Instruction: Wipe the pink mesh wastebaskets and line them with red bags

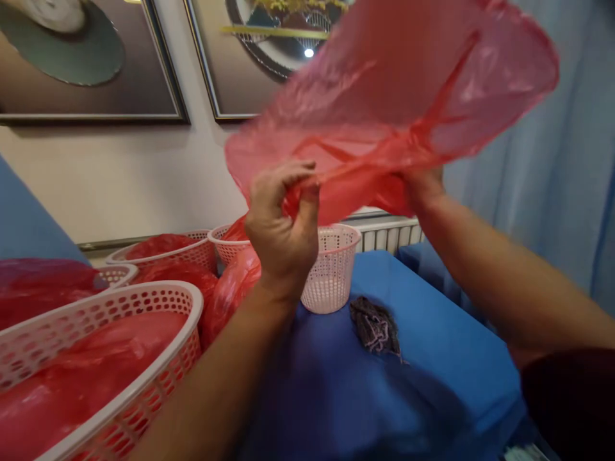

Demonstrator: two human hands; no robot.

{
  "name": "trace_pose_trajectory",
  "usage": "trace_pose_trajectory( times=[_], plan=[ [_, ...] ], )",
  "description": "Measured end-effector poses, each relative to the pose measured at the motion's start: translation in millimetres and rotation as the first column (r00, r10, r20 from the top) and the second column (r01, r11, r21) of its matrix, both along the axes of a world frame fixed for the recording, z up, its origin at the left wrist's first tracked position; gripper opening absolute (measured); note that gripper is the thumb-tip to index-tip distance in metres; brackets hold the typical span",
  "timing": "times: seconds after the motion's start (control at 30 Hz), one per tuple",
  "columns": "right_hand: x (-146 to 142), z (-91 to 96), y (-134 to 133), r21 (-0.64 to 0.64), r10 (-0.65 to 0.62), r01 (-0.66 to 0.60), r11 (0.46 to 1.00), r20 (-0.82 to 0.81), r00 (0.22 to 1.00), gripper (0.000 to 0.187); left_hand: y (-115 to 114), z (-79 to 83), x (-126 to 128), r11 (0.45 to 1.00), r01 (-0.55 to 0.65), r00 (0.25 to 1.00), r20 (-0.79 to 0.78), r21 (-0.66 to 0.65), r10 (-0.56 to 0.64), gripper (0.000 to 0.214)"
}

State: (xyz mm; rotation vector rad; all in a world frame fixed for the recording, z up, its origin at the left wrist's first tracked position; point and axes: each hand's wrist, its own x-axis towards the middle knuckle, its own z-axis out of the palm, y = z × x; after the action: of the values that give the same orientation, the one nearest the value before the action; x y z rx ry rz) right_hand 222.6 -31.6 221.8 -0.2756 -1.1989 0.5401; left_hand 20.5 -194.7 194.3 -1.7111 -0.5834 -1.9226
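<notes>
A translucent red plastic bag [384, 83] is spread in the air between my hands, billowing toward the upper right. My left hand [283, 218] grips the bag's near edge, thumb and fingers closed on the film. At the bag's right side, my right hand [425, 186] is closed on it too, its fingers mostly covered by the red plastic. Below and behind my left hand stands a small pink-white mesh basket [331, 275]. A dark, crumpled piece of fabric with light strings [377, 326] lies on the blue table surface [442, 326] beneath the bag.
A large white mesh basket [192, 307] lined with red plastic stands at the near left. Behind it are several more baskets with red bags [163, 246]. A radiator [389, 237] and framed pictures [168, 96] are at the wall; a blue curtain [542, 192] hangs at right.
</notes>
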Motion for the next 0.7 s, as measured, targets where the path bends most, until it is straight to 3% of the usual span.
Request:
trace_pose_trajectory(
  times=[0.03, 0.1, 0.17, 0.23, 0.3, 0.43, 0.53, 0.6, 0.7],
  plan=[
    [-15.8, 16.2, 7.8, -0.011, 0.062, -0.065, 0.998, -0.154, 0.986, 0.011, 4.9, 15.1, -2.0, 1.000, -0.018, 1.000, -0.008, 0.022, 0.019, 0.004],
    [-46.4, 30.7, 20.6, -0.082, 0.186, -0.218, 0.972, -0.292, 0.938, 0.012, 17.1, 37.2, -9.2, 0.998, -0.049, 0.999, -0.024, 0.025, 0.049, 0.006],
    [-72.3, 21.4, 30.0, -0.216, 0.234, -0.303, 0.928, -0.295, 0.927, 0.013, 32.4, 48.2, -18.8, 0.997, -0.083, 0.996, -0.046, -0.010, 0.082, 0.008],
    [-90.3, -6.2, 36.1, -0.417, 0.226, -0.254, 0.872, -0.116, 0.967, 0.012, 49.9, 47.9, -28.6, 0.989, -0.128, 0.990, -0.065, -0.071, 0.124, 0.008],
    [-97.9, -42.2, 39.4, -0.575, 0.236, -0.111, 0.810, 0.147, 0.960, 0.010, 67.5, 36.7, -37.1, 0.971, -0.175, 0.984, -0.072, -0.161, 0.166, 0.005],
    [-80.6, -98.1, 45.5, -0.631, 0.213, 0.070, 0.772, 0.361, 0.908, 0.029, 93.2, -8.0, -47.9, 0.876, -0.256, 0.967, -0.090, -0.409, 0.240, 0.006],
    [-54.6, -110.6, 51.9, -0.568, 0.044, 0.253, 0.784, 0.456, 0.889, 0.049, 101.6, -40.5, -52.4, 0.784, -0.329, 0.942, -0.131, -0.527, 0.307, 0.007],
    [-41.8, -111.4, 53.0, -0.496, -0.077, 0.348, 0.795, 0.486, 0.870, 0.068, 104.8, -53.8, -55.4, 0.747, -0.365, 0.928, -0.153, -0.556, 0.340, 0.008],
    [-35.4, -112.6, 46.4, -0.224, -0.234, 0.448, 0.866, 0.610, 0.757, 0.079, 109.9, -63.1, -60.3, 0.715, -0.403, 0.911, -0.178, -0.572, 0.371, 0.011]
  ],
)
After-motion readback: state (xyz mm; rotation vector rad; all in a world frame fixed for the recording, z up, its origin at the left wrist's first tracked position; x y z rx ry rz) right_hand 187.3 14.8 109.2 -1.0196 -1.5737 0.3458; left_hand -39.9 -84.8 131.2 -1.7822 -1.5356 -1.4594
